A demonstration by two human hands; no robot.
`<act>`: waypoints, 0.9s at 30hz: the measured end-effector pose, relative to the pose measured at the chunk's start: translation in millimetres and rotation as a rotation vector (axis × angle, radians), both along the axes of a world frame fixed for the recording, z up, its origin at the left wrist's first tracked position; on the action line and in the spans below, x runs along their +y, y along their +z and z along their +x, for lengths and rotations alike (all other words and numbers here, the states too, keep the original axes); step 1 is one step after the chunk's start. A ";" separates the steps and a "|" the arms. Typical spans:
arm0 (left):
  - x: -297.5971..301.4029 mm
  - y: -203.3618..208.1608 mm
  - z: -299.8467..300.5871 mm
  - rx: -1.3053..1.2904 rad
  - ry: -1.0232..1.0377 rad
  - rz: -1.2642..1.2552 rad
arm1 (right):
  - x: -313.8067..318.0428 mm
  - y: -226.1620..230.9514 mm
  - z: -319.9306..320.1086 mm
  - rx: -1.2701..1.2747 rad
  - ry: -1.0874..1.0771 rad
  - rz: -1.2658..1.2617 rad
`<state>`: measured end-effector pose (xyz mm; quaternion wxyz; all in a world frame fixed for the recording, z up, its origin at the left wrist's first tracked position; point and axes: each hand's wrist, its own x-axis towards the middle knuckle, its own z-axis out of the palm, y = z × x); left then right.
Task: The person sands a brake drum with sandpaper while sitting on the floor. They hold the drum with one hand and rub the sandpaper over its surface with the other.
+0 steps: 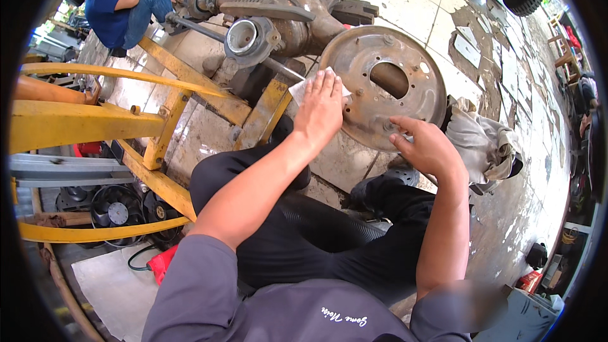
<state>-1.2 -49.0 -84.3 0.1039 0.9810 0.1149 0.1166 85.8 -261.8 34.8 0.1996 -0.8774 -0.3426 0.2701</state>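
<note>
A round, rusty brake backing plate (405,41) stands in front of me on the end of an axle. It has a large central opening and several small holes. My left hand (318,106) lies with straight fingers over a piece of white sheet (300,90), pressing it at the plate's left edge; whether the sheet is paper or cloth I cannot tell. My right hand (423,144) is at the plate's lower right, thumb and forefinger apart with nothing between them. Its fingertips are at the plate's face, the other fingers partly hidden.
Behind the plate lies the axle housing (285,0). A yellow metal frame (82,120) stands at left, near black fans (118,213). A grey cloth (481,139) hangs right of the plate. At the far left another person (114,12) crouches. Broken tiles (467,49) lie far right.
</note>
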 end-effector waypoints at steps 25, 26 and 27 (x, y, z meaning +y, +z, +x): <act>8.2 8.1 -1.7 0.035 -0.004 0.013 | -9.0 3.8 3.6 -0.025 -0.022 0.033; 3.7 9.0 -2.0 0.031 -0.040 0.031 | -8.5 5.0 4.3 -0.023 -0.018 0.022; -3.8 7.9 -6.7 0.033 -0.076 0.047 | -7.3 3.4 3.9 -0.015 -0.018 0.018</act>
